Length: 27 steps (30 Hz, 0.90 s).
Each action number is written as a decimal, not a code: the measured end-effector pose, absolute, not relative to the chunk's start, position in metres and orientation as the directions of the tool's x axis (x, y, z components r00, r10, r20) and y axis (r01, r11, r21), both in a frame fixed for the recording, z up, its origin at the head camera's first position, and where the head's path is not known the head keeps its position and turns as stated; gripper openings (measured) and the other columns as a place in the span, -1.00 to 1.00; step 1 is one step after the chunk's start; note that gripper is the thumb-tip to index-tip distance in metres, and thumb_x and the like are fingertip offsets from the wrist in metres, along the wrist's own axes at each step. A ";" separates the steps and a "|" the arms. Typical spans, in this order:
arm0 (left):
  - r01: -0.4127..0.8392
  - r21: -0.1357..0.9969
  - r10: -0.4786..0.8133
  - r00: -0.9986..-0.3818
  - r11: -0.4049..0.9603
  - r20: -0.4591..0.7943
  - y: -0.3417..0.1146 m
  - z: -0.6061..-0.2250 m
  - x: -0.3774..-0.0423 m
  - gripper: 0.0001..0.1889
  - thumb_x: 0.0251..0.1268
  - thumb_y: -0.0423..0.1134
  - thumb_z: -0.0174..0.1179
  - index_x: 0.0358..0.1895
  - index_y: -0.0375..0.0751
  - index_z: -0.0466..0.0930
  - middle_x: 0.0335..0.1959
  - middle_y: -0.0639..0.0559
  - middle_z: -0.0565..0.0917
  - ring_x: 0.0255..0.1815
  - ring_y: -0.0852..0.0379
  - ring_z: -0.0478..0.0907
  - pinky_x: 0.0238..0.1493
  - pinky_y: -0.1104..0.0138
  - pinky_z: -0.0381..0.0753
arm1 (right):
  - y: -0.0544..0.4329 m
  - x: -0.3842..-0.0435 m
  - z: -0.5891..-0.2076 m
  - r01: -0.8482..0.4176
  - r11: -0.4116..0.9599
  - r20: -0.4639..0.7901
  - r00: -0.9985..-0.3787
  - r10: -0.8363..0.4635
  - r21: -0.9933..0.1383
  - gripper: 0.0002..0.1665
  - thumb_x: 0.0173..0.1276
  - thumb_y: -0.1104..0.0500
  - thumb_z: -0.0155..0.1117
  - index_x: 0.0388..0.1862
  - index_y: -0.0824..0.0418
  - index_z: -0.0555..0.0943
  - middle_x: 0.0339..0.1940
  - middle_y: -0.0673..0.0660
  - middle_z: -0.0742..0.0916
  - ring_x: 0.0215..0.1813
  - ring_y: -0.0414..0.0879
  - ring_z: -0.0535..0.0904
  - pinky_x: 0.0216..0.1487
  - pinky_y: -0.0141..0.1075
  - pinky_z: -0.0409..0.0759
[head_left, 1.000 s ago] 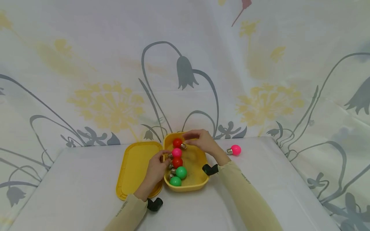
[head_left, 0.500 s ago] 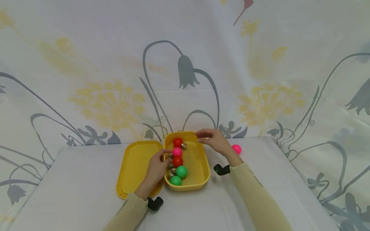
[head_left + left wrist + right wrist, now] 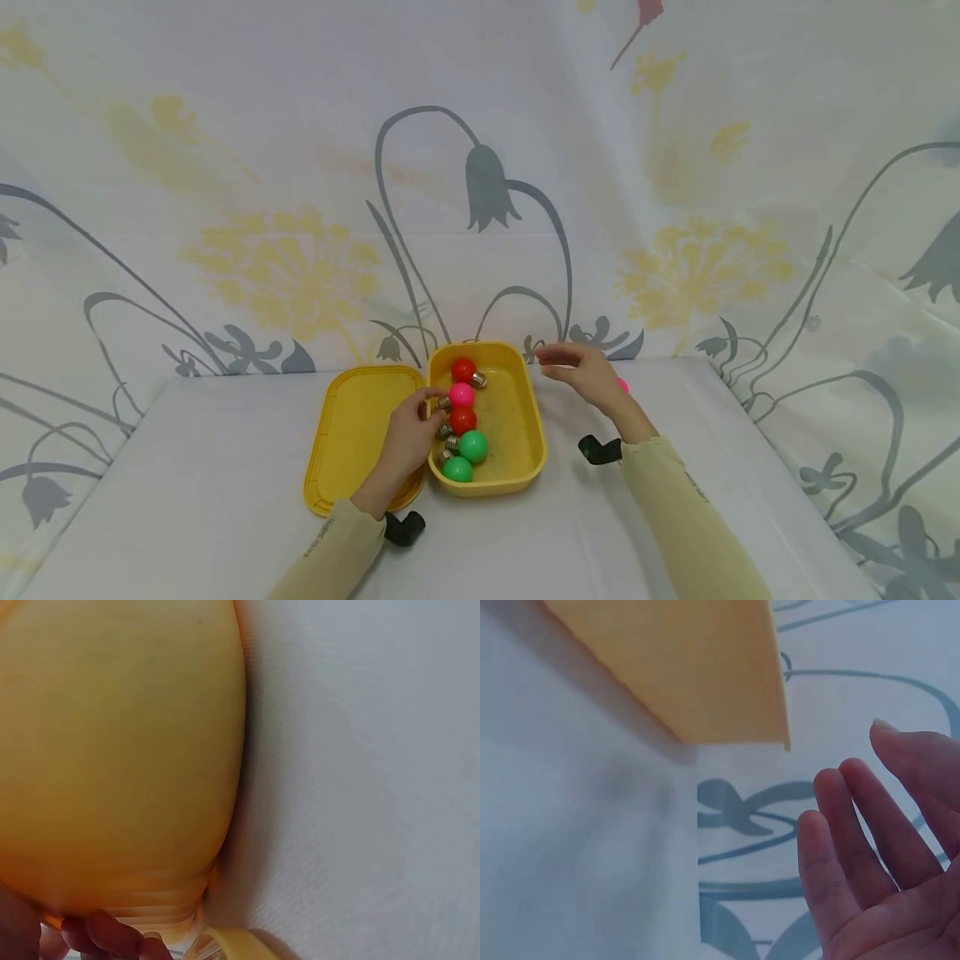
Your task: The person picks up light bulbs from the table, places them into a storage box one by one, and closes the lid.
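A yellow plastic box (image 3: pixel 513 421) stands in the middle of the table with several coloured light bulbs lined up along its left side. From far to near come a red bulb (image 3: pixel 463 369), a pink bulb (image 3: pixel 461 395), another red bulb (image 3: pixel 463 420) and two green bulbs, the nearer green bulb (image 3: pixel 457 470) by the front wall. My left hand (image 3: pixel 405 437) grips the box's left rim, its curled fingers (image 3: pixel 112 934) low in the left wrist view. Beyond the box's right rim, my right hand (image 3: pixel 885 877) hovers with extended fingers, holding nothing.
A yellow lid (image 3: pixel 348 450) lies flat left of the box, partly under my left forearm. One more pink bulb (image 3: pixel 623 385) lies on the white table (image 3: pixel 720 433) at the right, mostly hidden by my right hand. A flower-patterned cloth (image 3: pixel 330 167) hangs behind.
My right hand has moved right, from above the far red bulb out past the box's right rim, and now covers most of the pink bulb outside. My left hand stays put.
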<state>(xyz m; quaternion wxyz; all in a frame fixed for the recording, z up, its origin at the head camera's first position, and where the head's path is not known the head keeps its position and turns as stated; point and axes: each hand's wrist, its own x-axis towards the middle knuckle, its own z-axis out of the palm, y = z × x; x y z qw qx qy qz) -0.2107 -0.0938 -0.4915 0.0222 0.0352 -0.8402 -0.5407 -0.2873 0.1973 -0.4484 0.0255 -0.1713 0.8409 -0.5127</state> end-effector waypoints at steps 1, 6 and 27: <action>-0.034 0.909 -0.081 -0.997 0.414 0.000 -0.094 -0.492 -0.211 -0.72 0.38 -0.37 0.19 0.10 -0.11 0.62 -0.24 -0.09 0.44 -0.12 -0.03 0.37 -0.20 0.24 0.38 | 0.200 -0.286 -0.448 -0.259 0.425 0.130 -0.942 -0.309 -0.867 -0.59 0.35 0.23 0.36 0.16 0.33 0.64 0.08 0.23 0.71 0.18 0.12 0.59 0.20 -0.01 0.52; -0.038 0.911 -0.077 -0.997 0.411 -0.007 -0.095 -0.494 -0.211 -0.72 0.39 -0.37 0.18 0.11 -0.10 0.61 -0.06 -0.12 0.52 -0.01 -0.07 0.40 0.09 0.14 0.52 | 0.213 -0.281 -0.443 -0.246 0.456 0.118 -0.949 -0.292 -0.855 -0.56 0.37 0.18 0.36 0.17 0.35 0.62 0.11 0.26 0.69 0.22 0.15 0.56 0.24 0.03 0.47; -0.036 0.915 -0.084 -0.996 0.402 -0.002 -0.094 -0.492 -0.210 -0.73 0.38 -0.38 0.19 0.10 -0.13 0.62 0.02 -0.15 0.54 0.03 -0.09 0.42 0.19 0.07 0.49 | 0.285 -0.275 -0.457 -0.176 0.570 0.117 -0.983 -0.139 -0.803 -0.55 0.38 0.22 0.33 0.22 0.35 0.59 0.14 0.32 0.67 0.27 0.18 0.52 0.19 -0.27 0.45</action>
